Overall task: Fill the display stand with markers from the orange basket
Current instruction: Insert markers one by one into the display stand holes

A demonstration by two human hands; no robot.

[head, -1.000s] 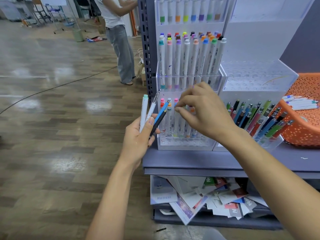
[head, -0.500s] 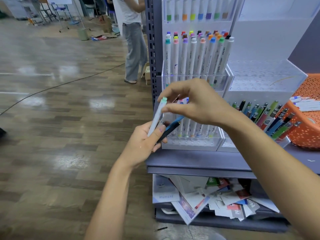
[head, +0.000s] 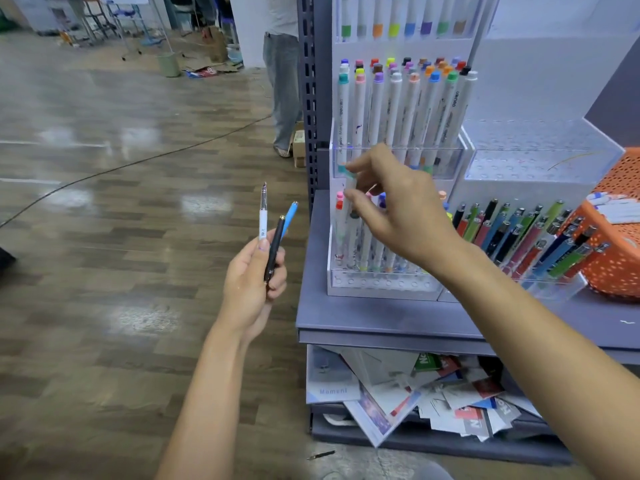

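Since a moment ago the right hand (head: pixel 398 209) has carried the teal-capped marker (head: pixel 349 178) away from the left hand (head: pixel 251 282) and over to the stand (head: pixel 381 285); the hands, then close together, are now apart. Thumb and forefinger pinch the marker near its cap, its body tilted in front of the stand's lowest left tier, above the markers already standing there. Whether its tip has entered a hole is hidden behind the fingers.

Off the edge of the shelf, the left hand is closed around three pens fanned upward: a white pen (head: pixel 264 216), a black pen (head: pixel 275 247) and a blue pen (head: pixel 290 216), over the wooden floor (head: pixel 104 237).

Upper tiers of the stand hold rows of white markers with coloured caps, standing upright. Right of it a clear tray (head: pixel 554 289) holds slanted pens in many colours. At the far right the orange basket (head: pixel 613 265) sits on the grey shelf (head: pixel 363 317), touching the tray, with white markers (head: pixel 616 209) lying on top. Below the shelf lies a heap of loose booklets (head: pixel 415 400). Another person's legs (head: pixel 282 81) show beyond the stand.
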